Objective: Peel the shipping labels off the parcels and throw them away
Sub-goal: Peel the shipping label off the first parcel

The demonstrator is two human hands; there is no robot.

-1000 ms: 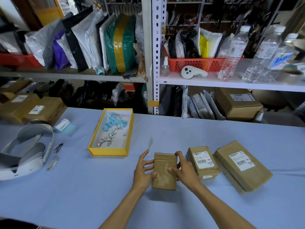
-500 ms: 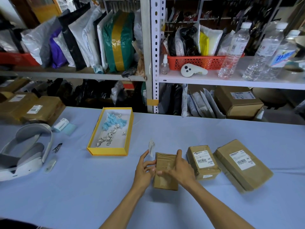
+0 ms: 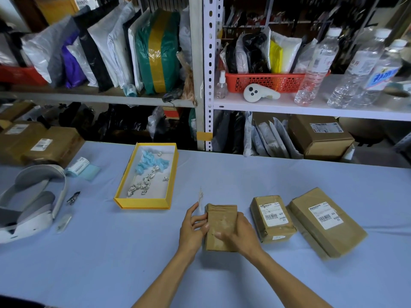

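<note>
Item, task: small brown parcel [image 3: 220, 221], bare of any label on its upper face, near the front middle of the blue surface [image 3: 111, 252], held between both hands.

Left hand [image 3: 192, 227]: fingers [image 3: 203, 221] curled against the parcel's left edge, index finger raised; a thin white slip [image 3: 200, 195], probably a peeled label seen edge-on, stands just above that fingertip; whether it is pinched or only stuck there cannot be told.

Right hand [image 3: 239, 232]: laid over the parcel's right side, thumb at the top edge, fingers curled across the front face, gripping it.

Item: medium parcel [image 3: 272, 227], just right of the held one, flat on the surface, white barcode label [image 3: 273, 214] on top.

Item: large parcel [image 3: 327, 232], right again, lying at an angle, its own shipping label [image 3: 324, 215] in place.

Item: yellow box [image 3: 142, 205], open, beyond and left of the hands; inside, crumpled paper scraps [image 3: 141, 186] and blue scraps [image 3: 149, 162].

Item: white headset [image 3: 29, 203], far left; a label roll [image 3: 77, 166] near it.

Behind: metal shelving [image 3: 206, 85] carrying mailer bags, a red basket [image 3: 264, 82], water bottles [image 3: 318, 67], a white controller [image 3: 260, 94]; more cardboard boxes below.
</note>
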